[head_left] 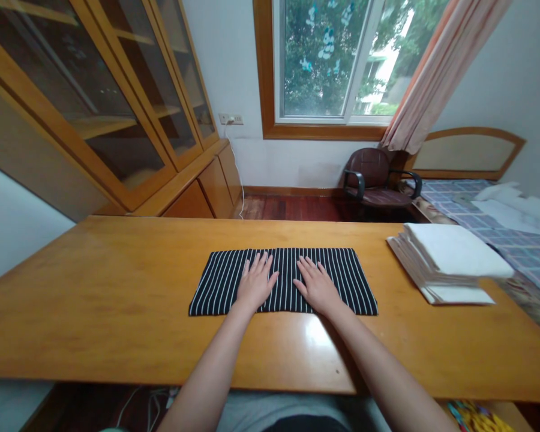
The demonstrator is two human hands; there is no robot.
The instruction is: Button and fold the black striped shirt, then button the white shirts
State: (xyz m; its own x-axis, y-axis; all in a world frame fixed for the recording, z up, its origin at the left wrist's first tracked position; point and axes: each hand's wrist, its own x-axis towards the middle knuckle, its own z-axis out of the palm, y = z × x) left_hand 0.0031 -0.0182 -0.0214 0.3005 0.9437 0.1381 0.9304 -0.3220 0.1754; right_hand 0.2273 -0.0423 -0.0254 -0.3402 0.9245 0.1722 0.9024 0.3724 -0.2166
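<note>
A black cloth with white stripes (288, 279) lies flat on the wooden table, folded or laid out as a wide rectangle. My left hand (255, 282) rests palm down on it, left of the middle, with its fingers spread. On the right of the middle, my right hand (317, 285) also lies flat on the cloth, fingers apart. Neither hand grips anything. A gap of striped cloth shows between the two thumbs. Parts of the cloth under both palms are hidden.
A stack of folded white material (454, 255) sits at the table's right side. The wooden table (94, 300) reaches toward a glass-door cabinet (117, 108) on the left. Beyond its far edge stand a brown armchair (371, 168) and a bed (504, 204), with a window (328, 60) behind.
</note>
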